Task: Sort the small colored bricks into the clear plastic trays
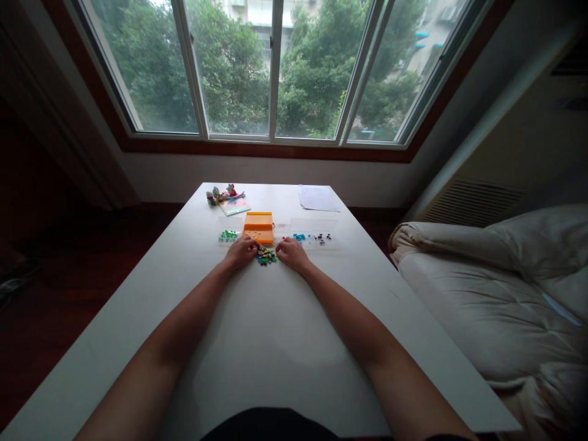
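Both my arms reach far out over a white table (257,343). My left hand (241,251) and my right hand (292,252) rest on the tabletop with fingers curled, one on each side of a small pile of tiny coloured bricks (266,256). The fingertips of both hands touch the edge of that pile; what they pinch is too small to make out. Just beyond the hands lies an orange tray (259,228). Left of the tray stands a clear tray with green pieces (228,235). Right of it is a clear tray with blue and dark pieces (312,236).
At the table's far end lie a small built toy model (220,195), a printed booklet (234,206) and a white sheet of paper (318,198). A white duvet (496,288) is heaped on the right. A large window (275,67) faces trees. Dark floor lies to the left.
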`<state>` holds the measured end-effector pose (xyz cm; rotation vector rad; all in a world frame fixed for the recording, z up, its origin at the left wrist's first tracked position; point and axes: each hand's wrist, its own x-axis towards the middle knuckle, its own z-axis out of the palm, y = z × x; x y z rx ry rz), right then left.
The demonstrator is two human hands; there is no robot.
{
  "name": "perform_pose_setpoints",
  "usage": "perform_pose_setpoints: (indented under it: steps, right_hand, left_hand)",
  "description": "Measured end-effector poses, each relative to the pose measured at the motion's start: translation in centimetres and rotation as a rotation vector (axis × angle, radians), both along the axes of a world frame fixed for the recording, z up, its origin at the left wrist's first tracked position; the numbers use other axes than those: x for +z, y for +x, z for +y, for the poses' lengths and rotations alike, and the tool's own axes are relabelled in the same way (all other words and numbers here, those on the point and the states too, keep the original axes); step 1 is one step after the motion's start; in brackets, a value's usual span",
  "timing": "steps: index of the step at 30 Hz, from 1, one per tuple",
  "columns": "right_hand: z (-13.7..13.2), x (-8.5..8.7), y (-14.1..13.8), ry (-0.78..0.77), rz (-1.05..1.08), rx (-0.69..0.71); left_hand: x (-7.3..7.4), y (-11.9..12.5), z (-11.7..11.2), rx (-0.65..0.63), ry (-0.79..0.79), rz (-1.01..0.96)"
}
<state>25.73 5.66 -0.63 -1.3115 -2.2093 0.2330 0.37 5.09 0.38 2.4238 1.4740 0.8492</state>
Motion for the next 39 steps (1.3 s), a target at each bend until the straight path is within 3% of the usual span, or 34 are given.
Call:
perform_pose_setpoints:
  steps: [6,10,15,21,23,32,35,39]
  right_hand:
    - [-0.1,-0.2,0.1,0.03,0.131,-0.001]
    - [0.1,0.1,0.7,0.082,0.25,-0.08]
    - [1.2,1.0,2.9,0.186,0.305,-0.283]
    - [1.9,2.1,7.3,0.277,0.369,-0.658]
    - [1.9,2.3,8.1,0.289,0.372,-0.705]
    - [1.7,2.1,8.4,0.168,0.381,-0.779]
    - [1.4,2.2,7.7,0.204,0.361,-0.709]
    - [0.6,2.5,5.3,0.243,0.283,-0.499]
  left_hand:
    - [0.0,-0.1,0.0,0.01,0.009,-0.002]
    - [-0.1,-0.2,0.1,0.006,0.008,-0.002]
    - [-0.3,-0.3,0.3,-0.002,-0.008,-0.005]
    - [-0.3,-0.2,0.3,0.012,-0.016,-0.007]
    - [-0.2,-0.1,0.2,0.027,-0.017,-0.004]
    - [0.0,0.0,0.0,0.051,-0.03,0.01]
    - [-0.1,0.1,0.0,0.052,-0.027,-0.004]
    - [0.0,0.2,-0.1,0.044,0.013,-0.043]
